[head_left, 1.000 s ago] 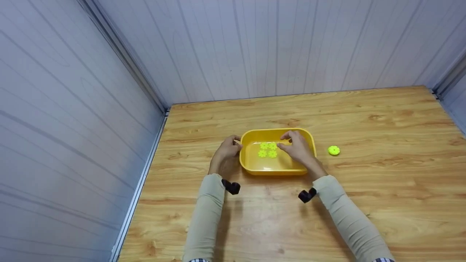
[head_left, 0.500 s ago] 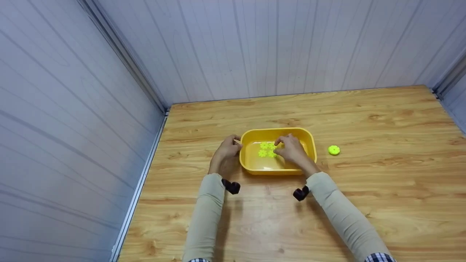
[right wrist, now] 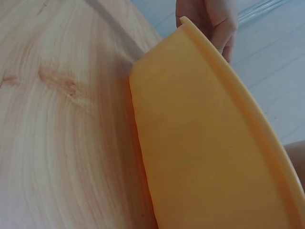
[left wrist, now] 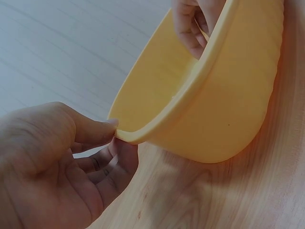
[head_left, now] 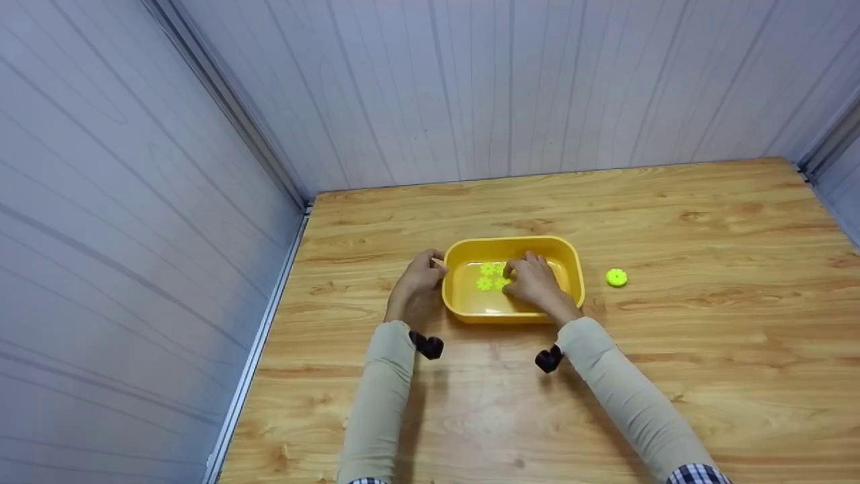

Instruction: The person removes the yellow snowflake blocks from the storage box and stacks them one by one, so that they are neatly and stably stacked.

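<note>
A yellow plastic tub (head_left: 463, 306) stands on the wooden table, with bright yellow-green flower-shaped pieces (head_left: 484, 284) grouped on its floor. My left hand (head_left: 418, 274) pinches the rim at the tub's left end; the left wrist view shows the thumb on top and curled fingers (left wrist: 126, 155) beneath. Inside the tub, my right hand (head_left: 534, 279) reaches down at the right side of the flower pieces. Its bent thumb and index finger lie about the right-hand pieces and partly cover them. Whether they grip one is hidden; in the right wrist view the tub's wall blocks the fingertips.
Another yellow-green flower-shaped piece (head_left: 616, 277) lies on the table (head_left: 705, 323), right of the tub. Pale panelled walls (head_left: 416, 94) stand behind the table and on its left. Each sleeve carries a small black wrist camera (head_left: 430, 347).
My right hand has moved left and down inside the tub, onto the right-hand flower pieces, which it now partly covers. The left hand and the tub have stayed in place.
</note>
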A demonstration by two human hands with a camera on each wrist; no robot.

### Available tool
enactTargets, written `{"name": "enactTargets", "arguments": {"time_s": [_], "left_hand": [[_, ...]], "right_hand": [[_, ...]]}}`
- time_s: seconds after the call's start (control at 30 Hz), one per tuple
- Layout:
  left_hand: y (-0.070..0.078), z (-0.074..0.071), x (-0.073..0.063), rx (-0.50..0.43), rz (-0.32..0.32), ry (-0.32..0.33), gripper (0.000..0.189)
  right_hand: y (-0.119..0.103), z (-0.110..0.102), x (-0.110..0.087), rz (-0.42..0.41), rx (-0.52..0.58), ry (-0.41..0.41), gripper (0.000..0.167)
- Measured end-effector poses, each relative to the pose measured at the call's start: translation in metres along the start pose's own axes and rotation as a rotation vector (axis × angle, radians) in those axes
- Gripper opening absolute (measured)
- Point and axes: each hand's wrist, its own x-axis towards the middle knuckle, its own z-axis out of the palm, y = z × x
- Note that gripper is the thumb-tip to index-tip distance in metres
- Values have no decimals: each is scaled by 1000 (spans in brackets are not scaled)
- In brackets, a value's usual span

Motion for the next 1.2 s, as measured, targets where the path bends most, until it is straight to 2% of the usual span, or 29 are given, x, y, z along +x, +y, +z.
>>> {"name": "enactTargets", "arguments": {"time_s": [0.37,0.57,0.8,1.2], "left_hand": [[-2,0,-1,19,50,11,29],[-1,-1,0,42,37,12,30],[-1,0,1,10,17,4,29],[-2,0,0,30,35,7,29]], "right_hand": [[-2,-1,1,13,5,12,28],[0,-6,1,-13,113,10,18],[3,-11,-4,9,277,-37,17],[7,-23,-15,35,406,2,19]]}}
